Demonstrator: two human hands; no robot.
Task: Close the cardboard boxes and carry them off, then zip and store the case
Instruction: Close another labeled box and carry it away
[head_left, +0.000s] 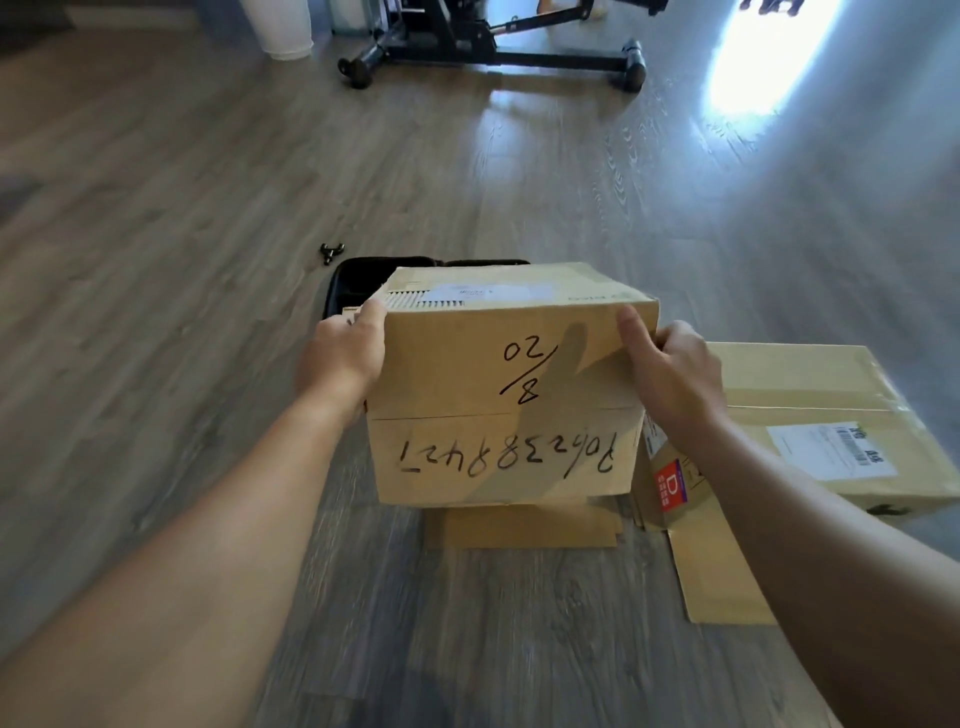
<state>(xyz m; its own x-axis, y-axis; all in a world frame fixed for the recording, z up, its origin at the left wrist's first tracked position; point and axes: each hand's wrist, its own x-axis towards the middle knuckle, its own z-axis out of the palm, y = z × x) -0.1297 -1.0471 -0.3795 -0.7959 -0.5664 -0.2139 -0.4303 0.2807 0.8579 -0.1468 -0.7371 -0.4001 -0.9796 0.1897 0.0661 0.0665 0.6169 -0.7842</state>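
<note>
Two hands clamp one cardboard box in the head view, at the centre of the frame. The left hand grips the box's left side at about 9 o'clock, fingers wrapped round the far edge beside a torn strip of corrugation. The right hand holds the right side at about 3 o'clock, thumb laid on the top face and the other fingers hidden behind the box. Black handwritten digits run upside down across the near top face, with "8/20" inverted above them.

A loose flap shows under the box's near edge at 6 o'clock. A second cardboard box lies on the wooden floor at 4 o'clock, just beside the held one, taped shut on top with a white shipping label; one flap lies open on the floor. A black case sits open behind the held box at 11 o'clock, mostly hidden. A small black part lies near the case's far left corner. At 12 o'clock stands a black metal frame, and a white cup at 11 o'clock.
</note>
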